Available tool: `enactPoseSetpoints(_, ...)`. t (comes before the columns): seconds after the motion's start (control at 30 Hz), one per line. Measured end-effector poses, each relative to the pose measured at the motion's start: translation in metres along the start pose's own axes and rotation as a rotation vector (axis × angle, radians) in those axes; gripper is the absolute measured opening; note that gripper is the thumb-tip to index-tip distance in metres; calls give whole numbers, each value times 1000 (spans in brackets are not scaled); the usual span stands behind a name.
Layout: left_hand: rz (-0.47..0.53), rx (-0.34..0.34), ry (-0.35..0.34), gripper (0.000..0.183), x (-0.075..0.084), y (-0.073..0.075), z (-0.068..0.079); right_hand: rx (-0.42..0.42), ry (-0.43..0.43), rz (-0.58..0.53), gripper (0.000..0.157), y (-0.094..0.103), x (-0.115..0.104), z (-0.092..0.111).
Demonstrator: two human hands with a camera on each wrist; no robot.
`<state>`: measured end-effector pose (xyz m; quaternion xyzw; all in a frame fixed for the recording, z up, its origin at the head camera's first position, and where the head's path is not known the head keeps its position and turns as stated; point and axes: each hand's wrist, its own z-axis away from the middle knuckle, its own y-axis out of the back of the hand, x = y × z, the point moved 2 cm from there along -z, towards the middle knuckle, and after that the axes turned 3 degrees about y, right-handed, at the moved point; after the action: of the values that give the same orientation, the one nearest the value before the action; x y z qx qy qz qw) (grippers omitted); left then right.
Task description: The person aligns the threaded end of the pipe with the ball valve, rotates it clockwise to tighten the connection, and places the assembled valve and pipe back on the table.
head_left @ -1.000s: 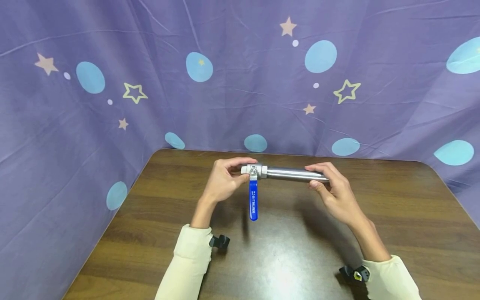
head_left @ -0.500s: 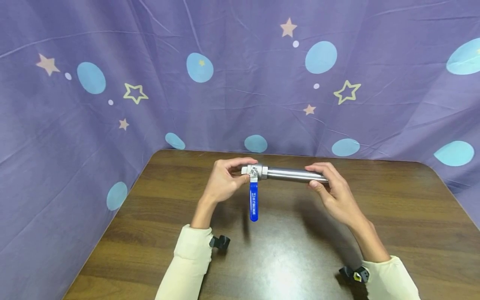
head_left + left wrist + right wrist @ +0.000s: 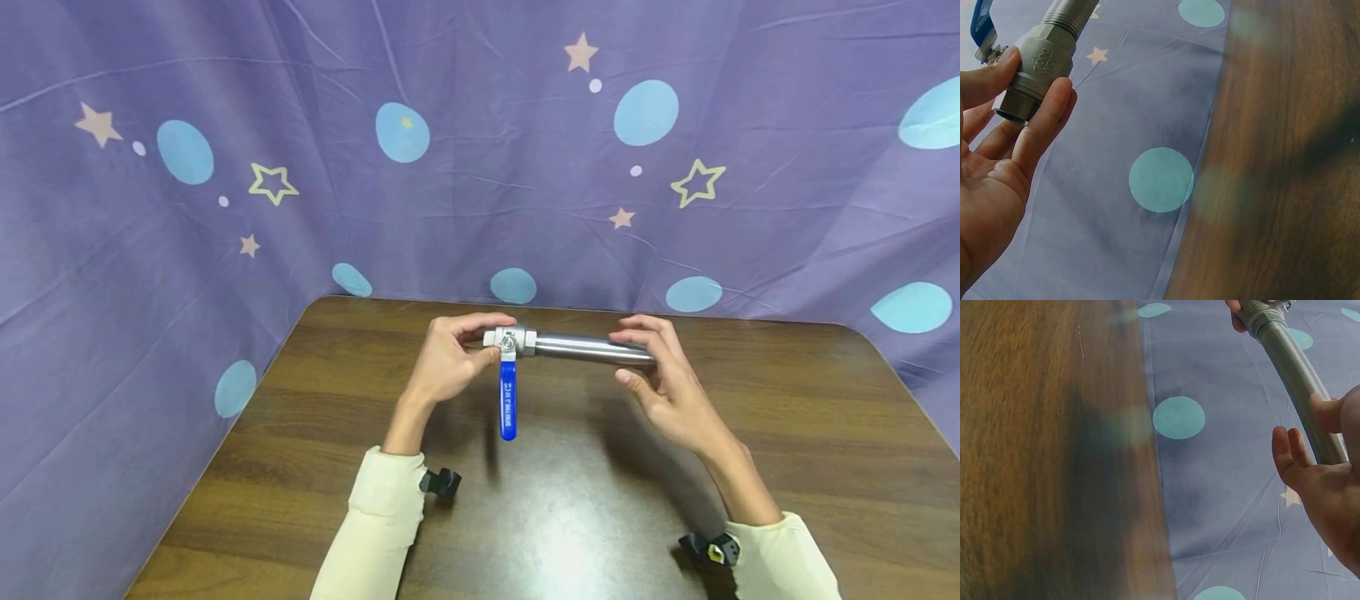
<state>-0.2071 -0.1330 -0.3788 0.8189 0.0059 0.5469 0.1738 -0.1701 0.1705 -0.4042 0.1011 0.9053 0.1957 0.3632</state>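
Observation:
A steel ball valve (image 3: 513, 340) with a blue lever handle (image 3: 508, 402) is joined to a smooth steel pipe (image 3: 573, 345). My left hand (image 3: 446, 360) pinches the valve body at its hex end, thumb in front and fingers behind, also plain in the left wrist view, where the valve (image 3: 1038, 62) shows its open end. The lever points toward me. At the pipe's far right end, my right hand (image 3: 675, 392) is loosely spread around it, its thumb off the near side. Two fingertips (image 3: 1282, 440) stand apart from the pipe (image 3: 1297, 375) in the right wrist view.
Beneath the held parts lies a brown wooden table (image 3: 300, 467), on which the arms' shadows fall. A purple curtain (image 3: 465, 208) with stars and blue ovals hangs behind and to the left. Each wrist wears a small black camera mount.
My right hand has loosened: its thumb has dropped away from the pipe and its fingers have spread. The left hand, valve and pipe stay where they were.

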Motion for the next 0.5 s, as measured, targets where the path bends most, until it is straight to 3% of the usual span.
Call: enactPoseSetpoints(0.5, -7, -2, 6, 41, 0, 0, 0, 31, -17, 37, 45, 1, 4, 0)
